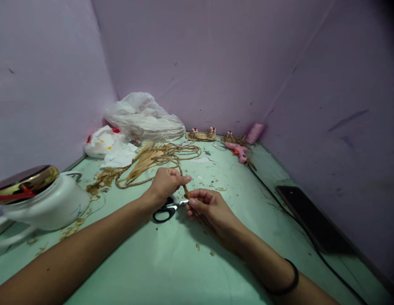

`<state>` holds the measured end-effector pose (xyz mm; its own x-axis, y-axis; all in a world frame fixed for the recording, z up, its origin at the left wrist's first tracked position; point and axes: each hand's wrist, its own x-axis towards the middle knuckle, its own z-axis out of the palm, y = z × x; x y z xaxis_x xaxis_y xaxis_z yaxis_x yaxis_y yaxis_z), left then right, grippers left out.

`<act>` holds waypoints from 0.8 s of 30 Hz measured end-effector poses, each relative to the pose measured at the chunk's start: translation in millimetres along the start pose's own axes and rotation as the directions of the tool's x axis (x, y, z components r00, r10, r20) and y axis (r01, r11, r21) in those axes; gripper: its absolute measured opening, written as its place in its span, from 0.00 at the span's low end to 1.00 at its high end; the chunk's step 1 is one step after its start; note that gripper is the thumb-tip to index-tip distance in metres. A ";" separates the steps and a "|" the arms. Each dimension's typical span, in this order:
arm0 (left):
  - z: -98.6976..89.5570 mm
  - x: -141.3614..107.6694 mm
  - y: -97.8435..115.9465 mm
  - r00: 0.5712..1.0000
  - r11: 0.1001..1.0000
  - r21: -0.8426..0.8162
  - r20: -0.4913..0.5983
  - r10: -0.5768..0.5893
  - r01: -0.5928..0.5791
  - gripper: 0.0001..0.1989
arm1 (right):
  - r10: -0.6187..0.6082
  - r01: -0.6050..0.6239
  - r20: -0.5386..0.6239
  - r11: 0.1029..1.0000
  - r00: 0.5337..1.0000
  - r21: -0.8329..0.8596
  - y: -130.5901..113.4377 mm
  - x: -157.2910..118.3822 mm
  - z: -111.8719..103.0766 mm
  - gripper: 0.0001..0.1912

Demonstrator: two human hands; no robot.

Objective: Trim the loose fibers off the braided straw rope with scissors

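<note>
A twisted brown fibre cord [186, 191] stands at the centre of the frame, its short visible stretch running between two hands. The left hand [166, 182] pinches it between thumb and fingers; just below and to the right, the right hand [211, 207] has its thumb and fingertips closed on it. Black-handled scissors [172, 207] show directly beneath the left hand, the blade tips hidden by the right. Loops of cord [190, 148] and flat pale fibre strips [144, 160] spread above and left of centre on the green tabletop [136, 267]. A white plastic bag [144, 118] fills the upper left of centre, a pink glue gun [238, 152] lies upper right of centre, a white handled pot [54, 207] sits at the left edge, and a black phone [311, 220] lies at lower right.
</note>
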<state>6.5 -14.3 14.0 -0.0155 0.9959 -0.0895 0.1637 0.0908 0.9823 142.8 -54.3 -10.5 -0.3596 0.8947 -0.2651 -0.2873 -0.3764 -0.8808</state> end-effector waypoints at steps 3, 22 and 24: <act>-0.6 1.2 -1.8 1.000 1.000 0.002 -0.004 0.011 -0.011 0.18 | -0.010 0.010 0.004 1.000 1.000 -0.030 0.2 0.3 -0.7 0.14; -4.5 19.1 -13.3 0.993 0.993 -0.117 -0.112 -0.020 0.007 0.18 | 0.033 -0.042 0.148 0.997 0.988 0.059 2.9 7.8 -6.3 0.17; -9.5 22.0 -10.6 0.994 0.991 -0.131 -0.111 -0.011 -0.004 0.18 | 0.081 -0.094 0.168 0.993 0.983 0.073 3.1 8.4 -8.7 0.17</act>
<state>-5.0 6.6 3.2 -0.1269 0.9886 -0.0812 0.0331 0.0860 0.9957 146.6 -45.9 -18.9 -0.5255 0.8082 -0.2658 -0.3160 -0.4755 -0.8210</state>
